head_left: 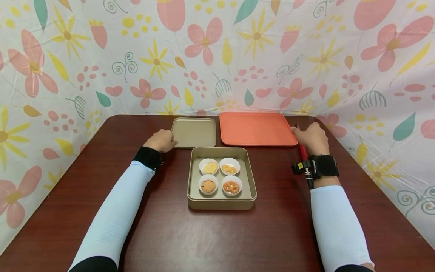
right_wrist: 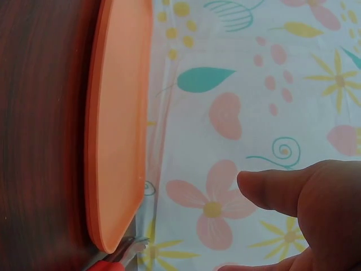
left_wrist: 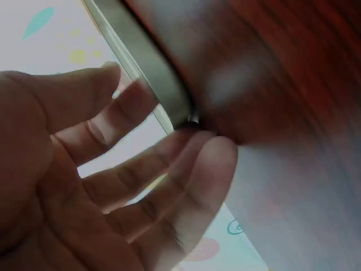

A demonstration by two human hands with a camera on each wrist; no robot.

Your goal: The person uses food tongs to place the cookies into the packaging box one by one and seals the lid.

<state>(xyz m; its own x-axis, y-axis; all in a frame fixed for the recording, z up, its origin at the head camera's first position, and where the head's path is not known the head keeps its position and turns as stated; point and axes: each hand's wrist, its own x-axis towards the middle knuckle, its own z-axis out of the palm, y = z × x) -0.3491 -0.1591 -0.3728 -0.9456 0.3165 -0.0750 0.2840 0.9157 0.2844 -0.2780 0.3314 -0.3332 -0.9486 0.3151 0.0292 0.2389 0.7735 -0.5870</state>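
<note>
My left hand (head_left: 161, 141) is at the left edge of a shallow beige tin lid (head_left: 194, 133). In the left wrist view its bent fingers (left_wrist: 197, 164) meet the lid's corner (left_wrist: 163, 73), with a small gap between thumb and forefinger. My right hand (head_left: 314, 138) hovers by the right end of an orange tray (head_left: 258, 129), thumb held out apart from the fingers in the right wrist view. Below it lies a red-handled tool (head_left: 303, 152) with a metal tip, mostly hidden. A beige square tin (head_left: 221, 204) stands between my forearms.
Inside the tin sit several white paper cups holding a chocolate chip cookie (head_left: 208, 186), pretzels (head_left: 231, 187), a pale yellow biscuit (head_left: 210, 167) and more small baked pieces (head_left: 229, 168). A flowered cloth (head_left: 204, 75) hangs behind the dark brown table (head_left: 217, 241).
</note>
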